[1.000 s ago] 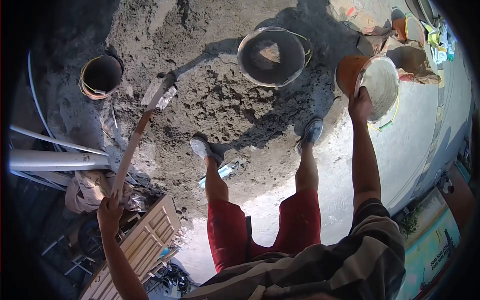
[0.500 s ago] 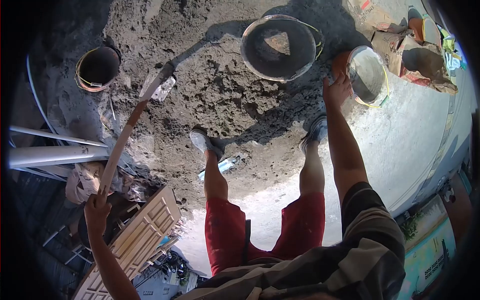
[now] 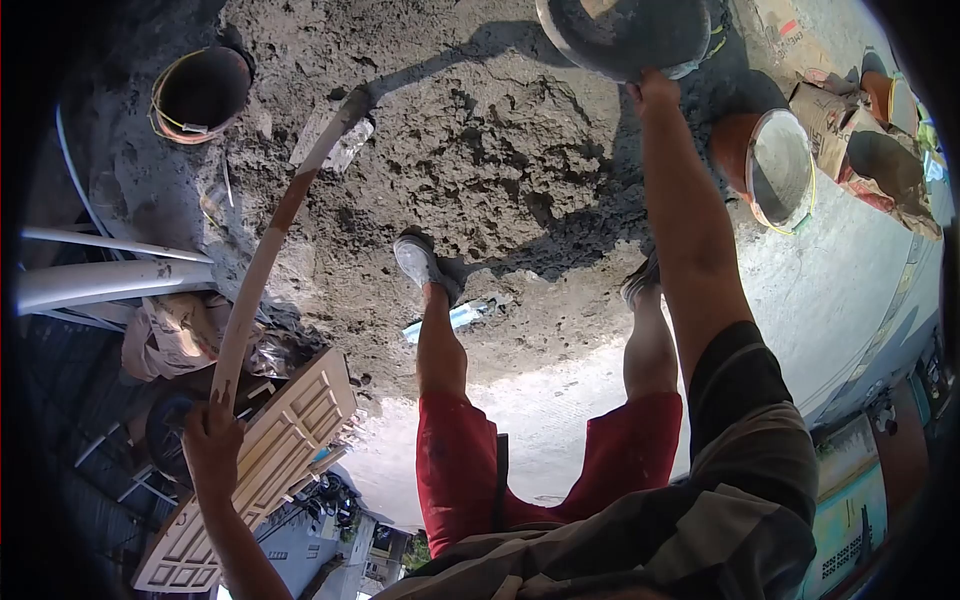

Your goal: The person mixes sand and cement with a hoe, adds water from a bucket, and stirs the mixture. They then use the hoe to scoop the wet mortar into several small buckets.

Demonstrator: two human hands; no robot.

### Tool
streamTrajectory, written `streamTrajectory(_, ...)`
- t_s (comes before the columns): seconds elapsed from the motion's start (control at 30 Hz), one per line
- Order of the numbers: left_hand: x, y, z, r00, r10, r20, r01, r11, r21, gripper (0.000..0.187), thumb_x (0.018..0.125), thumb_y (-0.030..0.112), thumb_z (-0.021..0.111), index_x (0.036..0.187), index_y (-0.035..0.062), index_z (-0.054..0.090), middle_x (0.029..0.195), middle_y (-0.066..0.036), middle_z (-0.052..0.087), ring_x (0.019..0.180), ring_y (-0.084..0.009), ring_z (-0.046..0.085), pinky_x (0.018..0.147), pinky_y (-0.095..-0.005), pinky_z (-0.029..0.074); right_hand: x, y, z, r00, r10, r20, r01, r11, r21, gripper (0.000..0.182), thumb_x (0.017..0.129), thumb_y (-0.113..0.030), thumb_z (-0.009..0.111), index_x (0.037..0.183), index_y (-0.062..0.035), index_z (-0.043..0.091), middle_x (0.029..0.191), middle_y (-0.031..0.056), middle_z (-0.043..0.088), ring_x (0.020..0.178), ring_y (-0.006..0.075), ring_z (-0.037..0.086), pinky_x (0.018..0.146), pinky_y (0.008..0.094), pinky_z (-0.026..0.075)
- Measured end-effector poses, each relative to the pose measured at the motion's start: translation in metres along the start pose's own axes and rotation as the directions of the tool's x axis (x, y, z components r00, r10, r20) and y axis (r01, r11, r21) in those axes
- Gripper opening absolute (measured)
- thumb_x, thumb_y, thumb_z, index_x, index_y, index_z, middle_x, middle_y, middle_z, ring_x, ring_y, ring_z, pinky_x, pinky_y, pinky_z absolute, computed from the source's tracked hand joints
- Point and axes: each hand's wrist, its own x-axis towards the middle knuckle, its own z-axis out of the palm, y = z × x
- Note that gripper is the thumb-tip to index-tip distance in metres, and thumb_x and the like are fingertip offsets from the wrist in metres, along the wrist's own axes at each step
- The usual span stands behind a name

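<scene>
My left hand [image 3: 212, 450] is closed around the long wooden handle of a hoe [image 3: 262, 262]. The hoe's pale, mortar-smeared blade rests on a spread of wet grey mortar [image 3: 480, 170]. At the top of the view, my right hand [image 3: 656, 92] has its fingers on the near rim of a wide dark tub [image 3: 640, 40]. The tub is partly cut off by the frame edge, and a pale patch shows inside it. My shoes stand at the near side of the mortar.
An orange bucket with a grey-coated inside [image 3: 782, 165] stands at right, beside torn paper sacks [image 3: 860, 160]. Another bucket [image 3: 200, 95] is at upper left. White pipes [image 3: 115, 285] and a panelled wooden door [image 3: 265, 480] lie at left. A blue-white packet [image 3: 447, 320] lies between my feet.
My right hand has moved from beside the orange bucket up to the tub, taking hold of its rim. The tub sits farther up and right in view. My left hand keeps the hoe handle.
</scene>
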Motion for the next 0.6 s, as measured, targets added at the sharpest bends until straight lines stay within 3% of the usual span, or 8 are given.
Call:
streamTrajectory(0.07, -0.005, 0.002, 0.004, 0.997, 0.058, -0.052, -0.057, 0.998, 0.029, 0.029, 0.072, 0.007, 0.071, 0.094, -0.0044, 0.056, 0.083, -0.016, 0.058, 0.072, -0.0222, 0.052, 0.072, -0.0353, 0.046, 0.04, -0.005, 0.014, 0.992, -0.035, 0.118, 0.036, 0.999, -0.003, 0.051, 0.09, -0.019, 0.066, 0.13, 0.0038, 0.044, 0.12, 0.0181, 0.052, 0.09, 0.0305, 0.06, 0.063, 0.0331, 0.055)
streamTrajectory(0.17, -0.008, 0.005, 0.003, 0.99, -0.084, 0.111, 0.079, 0.996, 0.05, 0.035, 0.075, 0.009, 0.07, 0.104, -0.0034, 0.054, 0.093, -0.017, 0.057, 0.085, -0.0318, 0.057, 0.081, -0.0417, 0.047, 0.006, -0.017, 0.018, 0.984, -0.022, 0.179, 0.039, 0.995, -0.094, 0.058, 0.089, -0.028, 0.068, 0.133, 0.0023, 0.044, 0.12, 0.0192, 0.052, 0.089, 0.0278, 0.06, 0.061, 0.034, 0.055)
streamTrajectory(0.23, -0.011, -0.006, 0.017, 0.992, 0.044, 0.12, -0.024, 0.987, -0.161, 0.029, 0.073, 0.005, 0.068, 0.096, -0.0037, 0.054, 0.083, -0.014, 0.057, 0.072, -0.0219, 0.053, 0.072, -0.0354, 0.046, -0.054, -0.009, 0.015, 0.997, 0.071, 0.003, -0.065, 0.929, -0.365, 0.059, 0.093, -0.026, 0.061, 0.138, 0.0046, 0.039, 0.129, 0.0167, 0.047, 0.093, 0.025, 0.061, 0.064, 0.0299, 0.057)
streamTrajectory(0.3, -0.005, -0.015, 0.033, 0.852, 0.058, 0.52, 0.142, 0.931, -0.337, 0.033, 0.073, 0.004, 0.067, 0.101, -0.003, 0.051, 0.08, -0.013, 0.056, 0.072, -0.019, 0.056, 0.067, -0.0335, 0.048, -0.113, 0.034, 0.001, 0.977, 0.148, 0.157, -0.049, 0.861, -0.506, 0.061, 0.094, -0.035, 0.059, 0.138, 0.0029, 0.04, 0.129, 0.0163, 0.048, 0.1, 0.0247, 0.06, 0.07, 0.0312, 0.056)
streamTrajectory(0.37, -0.02, -0.003, 0.066, 0.713, 0.135, 0.688, 0.334, 0.797, -0.503, 0.038, 0.073, 0.004, 0.066, 0.105, -0.0023, 0.047, 0.077, -0.009, 0.054, 0.069, -0.0158, 0.056, 0.06, -0.0309, 0.049, -0.194, 0.096, -0.013, 0.839, 0.42, 0.347, -0.195, 0.827, -0.527, 0.059, 0.095, -0.039, 0.055, 0.139, -0.0033, 0.041, 0.126, 0.0157, 0.053, 0.106, 0.0265, 0.058, 0.086, 0.0382, 0.052)
streamTrajectory(0.4, -0.03, -0.004, 0.082, 0.721, 0.164, 0.673, 0.37, 0.73, -0.575, 0.039, 0.072, 0.003, 0.064, 0.106, -0.0016, 0.045, 0.076, -0.007, 0.053, 0.067, -0.0147, 0.056, 0.059, -0.0298, 0.049, -0.236, 0.12, -0.01, 0.739, 0.551, 0.388, -0.26, 0.764, -0.591, 0.059, 0.095, -0.04, 0.055, 0.14, -0.0045, 0.042, 0.128, 0.0157, 0.054, 0.107, 0.0274, 0.057, 0.094, 0.0419, 0.048)
streamTrajectory(0.5, -0.072, 0.01, 0.058, 0.756, 0.284, 0.59, 0.41, 0.496, -0.765, 0.039, 0.069, 0.002, 0.06, 0.106, -0.0002, 0.045, 0.074, -0.006, 0.052, 0.061, -0.0139, 0.054, 0.056, -0.0276, 0.049, -0.344, 0.17, 0.006, 0.483, 0.639, 0.599, -0.358, 0.768, -0.531, 0.075, 0.09, -0.056, 0.056, 0.143, -0.0058, 0.038, 0.128, 0.0196, 0.053, 0.109, 0.0316, 0.058, 0.092, 0.0441, 0.048)
streamTrajectory(0.6, -0.148, -0.02, 0.018, 0.699, 0.304, 0.647, 0.449, 0.517, -0.728, 0.047, 0.069, 0.002, 0.061, 0.111, -0.0023, 0.042, 0.076, -0.008, 0.054, 0.062, -0.0161, 0.058, 0.057, -0.0285, 0.051, -0.437, 0.16, 0.042, 0.424, 0.665, 0.614, -0.555, 0.727, -0.404, 0.082, 0.088, -0.063, 0.055, 0.144, -0.0074, 0.033, 0.13, 0.0196, 0.05, 0.113, 0.0338, 0.056, 0.096, 0.0514, 0.045)
